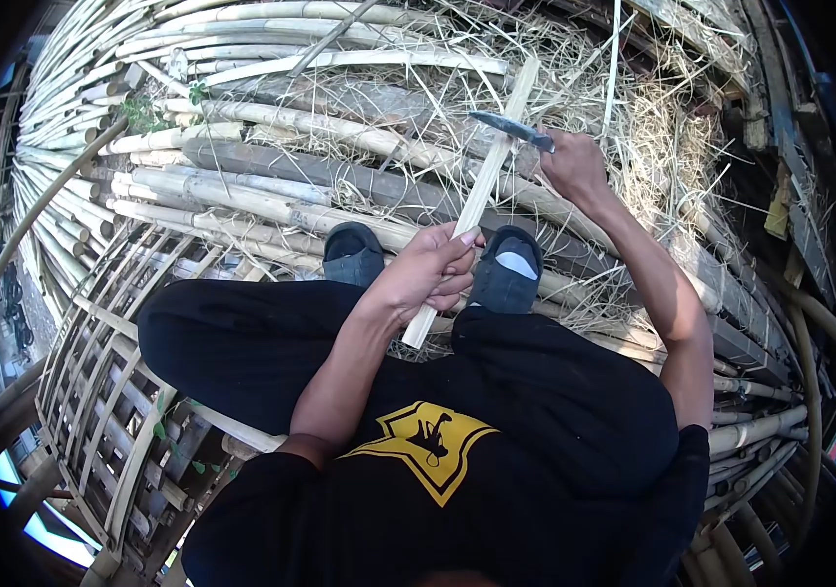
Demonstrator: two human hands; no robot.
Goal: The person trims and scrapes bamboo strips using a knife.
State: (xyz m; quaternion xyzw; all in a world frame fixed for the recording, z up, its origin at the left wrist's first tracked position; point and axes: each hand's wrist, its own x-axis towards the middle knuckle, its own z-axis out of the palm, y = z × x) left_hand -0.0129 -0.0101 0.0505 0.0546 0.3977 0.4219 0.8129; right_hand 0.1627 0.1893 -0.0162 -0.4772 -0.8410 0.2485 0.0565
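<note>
A pale, flat bamboo strip slants up and to the right in front of my body. My left hand is wrapped round its lower part, and the short bottom end sticks out below the fist. In my right hand is a knife, its handle hidden by the closed fingers. The dark blade points left and lies across the upper part of the strip; whether its edge bites into the bamboo I cannot tell.
Bamboo poles form the surface under my sandals. Thin shavings lie scattered over them. A woven bamboo lattice stands at the left, a curved pole rises beside it, and timber borders the right side.
</note>
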